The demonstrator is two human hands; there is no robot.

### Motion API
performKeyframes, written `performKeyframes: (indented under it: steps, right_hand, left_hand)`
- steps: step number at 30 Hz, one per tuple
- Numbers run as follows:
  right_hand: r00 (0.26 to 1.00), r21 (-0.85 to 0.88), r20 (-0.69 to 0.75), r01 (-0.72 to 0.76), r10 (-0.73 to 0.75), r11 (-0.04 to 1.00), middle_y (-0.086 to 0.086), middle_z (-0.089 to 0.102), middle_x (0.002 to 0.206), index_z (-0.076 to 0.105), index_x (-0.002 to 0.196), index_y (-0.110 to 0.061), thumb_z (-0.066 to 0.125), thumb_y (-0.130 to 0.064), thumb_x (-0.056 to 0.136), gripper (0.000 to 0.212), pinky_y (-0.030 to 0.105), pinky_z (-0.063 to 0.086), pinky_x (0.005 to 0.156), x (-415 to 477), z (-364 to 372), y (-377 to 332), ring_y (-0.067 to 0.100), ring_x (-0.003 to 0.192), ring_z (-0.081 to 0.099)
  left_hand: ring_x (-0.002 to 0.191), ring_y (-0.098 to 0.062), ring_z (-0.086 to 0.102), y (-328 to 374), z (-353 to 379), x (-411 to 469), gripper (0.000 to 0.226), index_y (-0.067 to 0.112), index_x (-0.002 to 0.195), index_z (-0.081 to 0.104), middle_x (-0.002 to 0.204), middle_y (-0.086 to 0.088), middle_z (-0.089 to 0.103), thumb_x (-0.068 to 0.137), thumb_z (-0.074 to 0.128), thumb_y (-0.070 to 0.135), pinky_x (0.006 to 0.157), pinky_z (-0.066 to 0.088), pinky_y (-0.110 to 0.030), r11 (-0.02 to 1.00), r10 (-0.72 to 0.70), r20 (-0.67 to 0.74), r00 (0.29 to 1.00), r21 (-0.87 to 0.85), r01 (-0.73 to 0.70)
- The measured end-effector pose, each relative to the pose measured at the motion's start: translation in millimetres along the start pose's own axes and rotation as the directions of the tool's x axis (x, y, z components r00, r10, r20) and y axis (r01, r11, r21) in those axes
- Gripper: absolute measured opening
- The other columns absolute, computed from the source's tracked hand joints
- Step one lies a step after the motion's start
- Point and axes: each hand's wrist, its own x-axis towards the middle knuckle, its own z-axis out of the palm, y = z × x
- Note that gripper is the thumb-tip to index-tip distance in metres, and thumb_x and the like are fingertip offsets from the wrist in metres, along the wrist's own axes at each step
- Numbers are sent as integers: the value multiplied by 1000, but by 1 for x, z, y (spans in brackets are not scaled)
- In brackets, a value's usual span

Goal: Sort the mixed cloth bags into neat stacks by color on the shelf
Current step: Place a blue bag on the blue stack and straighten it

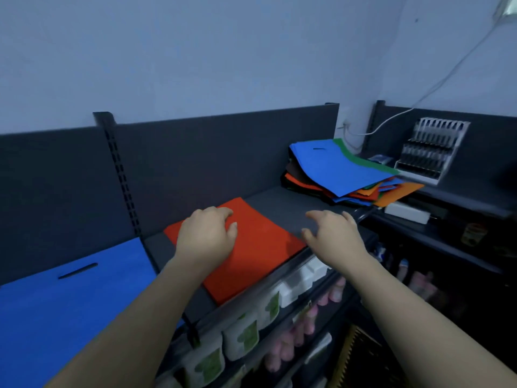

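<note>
Red bag under left hand

Bare left hand, bare right hand

Dark grey shelf, back panel upright behind; red bag flat in middle, skewed, corner reaching front edge; blue bag flat on left section, handle slot showing; mixed pile at right end, blue on top, green, orange, black edges sticking out; pile well apart from red bag
</note>
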Motion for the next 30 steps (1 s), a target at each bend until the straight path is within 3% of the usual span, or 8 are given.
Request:
performKeyframes:
  steps: [9, 16, 19, 21, 24, 30]
  right_hand:
    - [995, 17, -57, -80, 81, 997, -1, 67, 115, 56, 129, -23, 51, -34, 92, 39, 40, 24, 114, 105, 3, 79, 20, 109, 59]
    - [998, 6, 7, -66, 66, 998, 4, 63, 123, 51, 136, -20, 47, -34, 95, 43, 44, 20, 116, 187, 17, 145, 23, 114, 57]
    - [996, -8, 71, -51, 51, 999, 6, 61, 126, 49, 137, -19, 46, -36, 96, 44, 45, 22, 115, 229, 23, 181, 27, 116, 55]
    - [994, -18, 104, -37, 38, 999, 7, 57, 132, 49, 136, -18, 45, -36, 96, 44, 44, 25, 113, 257, 28, 206, 29, 120, 52]
    - [987, 5, 155, -31, 30, 999, 9, 55, 134, 49, 135, -16, 47, -37, 96, 44, 42, 33, 106, 294, 37, 241, 31, 121, 51]
    - [968, -16, 250, 40, -35, 999, 13, 52, 125, 57, 120, -17, 50, -42, 92, 39, 41, 45, 95, 332, 65, 278, 32, 115, 51]
  left_hand:
    - [112, -23, 56, 56, 55, 114, 38, 24, 128, 57, 119, 3, 63, 92, 51, 37, 91, 47, -36, 997, 12, 23, 1000, -74, -10]
    - [111, -19, 57, 102, 112, 174, 39, 21, 130, 56, 119, 2, 63, 94, 51, 35, 87, 46, -33, 994, 15, 20, 1000, -106, -13]
    - [107, -19, 58, 125, 140, 197, 35, 19, 124, 59, 113, 1, 65, 93, 52, 34, 83, 48, -33, 990, -47, 25, 999, -132, 50]
    - [96, -19, 61, 141, 158, 210, 26, 15, 109, 63, 102, 0, 67, 92, 52, 31, 73, 49, -32, 987, -88, 40, 995, -130, 92]
    - [75, -17, 58, 162, 183, 230, 17, 15, 81, 55, 78, 2, 59, 91, 51, 28, 54, 37, -28, 978, -148, 81, 986, -139, 158]
    - [76, -18, 62, 196, 233, 258, 27, 13, 91, 60, 85, -1, 65, 93, 51, 39, 67, 53, -35, 874, -331, 188, 925, -308, 376]
